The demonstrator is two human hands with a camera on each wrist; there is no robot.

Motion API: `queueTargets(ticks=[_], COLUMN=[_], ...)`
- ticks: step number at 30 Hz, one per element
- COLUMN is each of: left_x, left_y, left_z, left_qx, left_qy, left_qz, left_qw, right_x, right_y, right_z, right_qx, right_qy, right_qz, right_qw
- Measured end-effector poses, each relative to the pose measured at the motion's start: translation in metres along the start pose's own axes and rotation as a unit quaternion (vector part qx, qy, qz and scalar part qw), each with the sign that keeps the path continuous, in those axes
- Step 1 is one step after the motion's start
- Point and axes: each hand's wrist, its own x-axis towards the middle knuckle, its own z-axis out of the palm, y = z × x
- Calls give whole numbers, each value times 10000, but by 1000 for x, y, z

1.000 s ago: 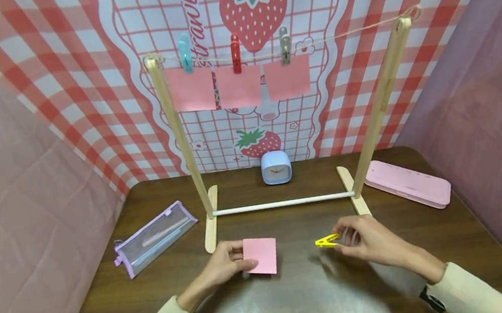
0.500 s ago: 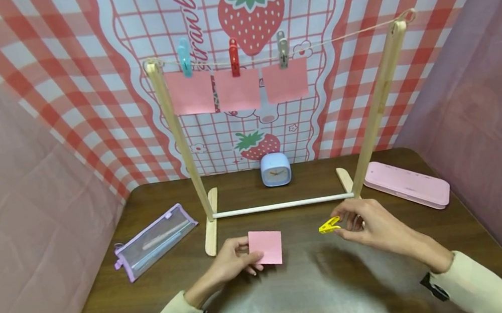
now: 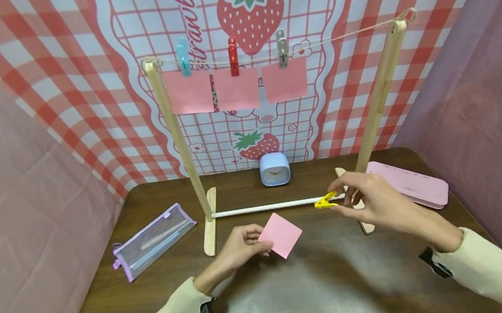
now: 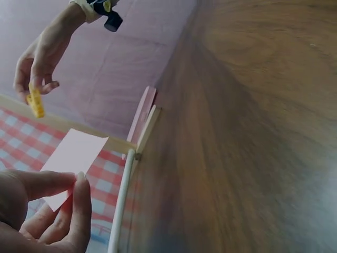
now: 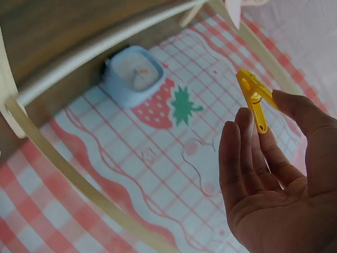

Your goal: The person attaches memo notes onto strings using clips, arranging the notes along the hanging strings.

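Observation:
My left hand pinches a pink square paper at its left corner, thumb in front, the sheet turned like a diamond. In the left wrist view the thumb and a fingertip meet on the pink paper. To the right, my right hand pinches a yellow clothespin by its handle ends, its nose pointing left. The right wrist view shows the yellow clothespin between thumb and fingers. Above both hands, three pink papers hang from a string, clipped by blue, red and grey clothespins.
The string runs between two wooden posts joined low down by a white rod. A blue clock stands behind the rod. A mesh pencil pouch lies at left, a pink case at right, partly behind my right hand.
Both hands have risen away from the table's near side. The left hand has moved right and turned its paper from square-on to a diamond; the right hand has carried the yellow clothespin upward.

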Motion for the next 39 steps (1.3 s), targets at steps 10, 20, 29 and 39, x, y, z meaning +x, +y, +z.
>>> queueTargets(ticks=[10, 20, 29, 39], left_x=[20, 43, 62, 95], left_y=[12, 33, 49, 79], left_z=[19, 35, 53, 65], left_qx=[-154, -636, -1182, -1866], left_qy=[381, 676, 926, 1540], left_qz=[226, 608, 834, 1370], left_qw=[9989, 9938, 9851, 9606], right_x=[30, 54, 78, 105], right_y=[-8, -8, -17, -30], right_z=[-43, -80, -96, -119], right_qx=[-423, -547, -616, -614], right_qy=[393, 549, 1128, 1891], right_qz=[160, 398, 572, 701], right_qw=[9982, 9962, 9901, 9775])
